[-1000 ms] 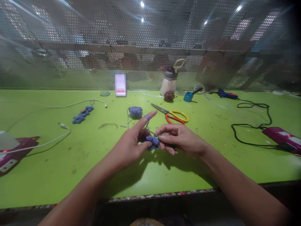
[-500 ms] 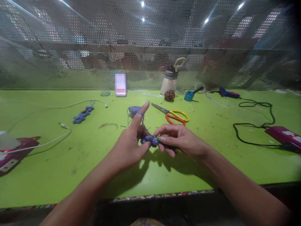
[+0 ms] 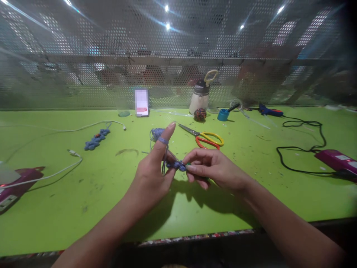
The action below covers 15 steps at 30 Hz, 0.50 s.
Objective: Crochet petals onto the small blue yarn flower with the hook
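A small blue-purple crochet piece (image 3: pixel 176 165) is pinched by my left hand (image 3: pixel 152 167) between thumb and lower fingers. Yarn loops round that hand's raised index finger and runs down to the piece. At the piece's right end, my right hand (image 3: pixel 213 167) is closed on a thin tool with a bit of green showing, which looks like a crochet hook (image 3: pixel 189 165); most of it is hidden by the fingers. Behind my left hand lies a ball of blue-purple yarn (image 3: pixel 156 134). Scissors (image 3: pixel 202 136) with red and yellow handles rest just beyond my right hand.
On the green table (image 3: pixel 111 201) lie a blue crocheted strip (image 3: pixel 97 139), white cables and purple power strips (image 3: pixel 338 160). Along the mesh panel stand a phone (image 3: pixel 141 102), a bottle (image 3: pixel 199 98), a dark yarn ball (image 3: pixel 200 114), a blue pot (image 3: pixel 223 114) and a glue gun (image 3: pixel 270 111).
The left hand has turned slightly and shifted a little left, and the crochet piece looks flatter between the fingers. My right hand stays nearly in place. The camera view has moved slightly.
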Each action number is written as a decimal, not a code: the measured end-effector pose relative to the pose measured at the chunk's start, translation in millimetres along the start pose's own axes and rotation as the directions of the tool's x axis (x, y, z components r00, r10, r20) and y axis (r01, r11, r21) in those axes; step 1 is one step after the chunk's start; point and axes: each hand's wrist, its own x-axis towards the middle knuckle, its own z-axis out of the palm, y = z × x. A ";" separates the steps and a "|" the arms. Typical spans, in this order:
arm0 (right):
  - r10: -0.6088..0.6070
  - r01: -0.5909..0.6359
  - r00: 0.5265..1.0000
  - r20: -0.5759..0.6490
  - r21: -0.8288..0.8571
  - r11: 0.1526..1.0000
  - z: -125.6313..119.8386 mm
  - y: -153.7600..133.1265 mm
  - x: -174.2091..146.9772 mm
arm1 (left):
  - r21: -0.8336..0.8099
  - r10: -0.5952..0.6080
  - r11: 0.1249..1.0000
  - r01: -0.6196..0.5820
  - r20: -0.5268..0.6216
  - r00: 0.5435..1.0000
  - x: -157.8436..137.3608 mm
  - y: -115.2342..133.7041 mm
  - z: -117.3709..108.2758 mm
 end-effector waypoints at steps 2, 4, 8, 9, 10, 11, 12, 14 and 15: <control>0.002 -0.002 1.000 0.002 0.008 1.000 0.8 0.3 -0.2 | 0.043 0.044 0.998 -0.043 -0.036 0.998 -1.4 1.1 -0.3; -0.001 0.000 1.000 0.008 0.023 1.000 0.9 1.2 0.1 | 0.122 0.113 0.987 -0.104 -0.073 0.991 -3.3 1.3 0.5; -0.022 0.020 1.000 0.016 0.094 0.995 1.3 5.2 2.0 | 0.383 0.277 0.901 -0.203 -0.148 0.949 -7.1 -1.4 4.6; -0.027 0.025 1.000 0.013 0.117 0.993 2.2 6.5 2.5 | 0.441 0.334 0.866 -0.237 -0.155 0.930 -7.5 -2.3 5.5; -0.032 0.031 0.999 0.008 0.140 0.990 3.6 7.8 2.9 | 0.485 0.390 0.831 -0.274 -0.154 0.908 -7.6 -2.9 6.1; -0.039 0.039 0.999 -0.001 0.163 0.986 5.3 9.1 3.3 | 0.513 0.441 0.800 -0.313 -0.148 0.885 -7.5 -3.1 6.4; -0.050 0.052 0.999 -0.012 0.187 0.981 7.4 10.4 3.5 | 0.527 0.485 0.775 -0.349 -0.142 0.863 -7.3 -2.9 6.6; -0.081 0.087 0.996 -0.035 0.242 0.966 12.4 12.8 3.7 | 0.531 0.532 0.756 -0.383 -0.157 0.832 -6.9 -1.1 6.8; -0.097 0.106 0.994 -0.047 0.274 0.956 15.1 13.9 3.6 | 0.527 0.536 0.760 -0.380 -0.178 0.825 -7.0 0.0 7.1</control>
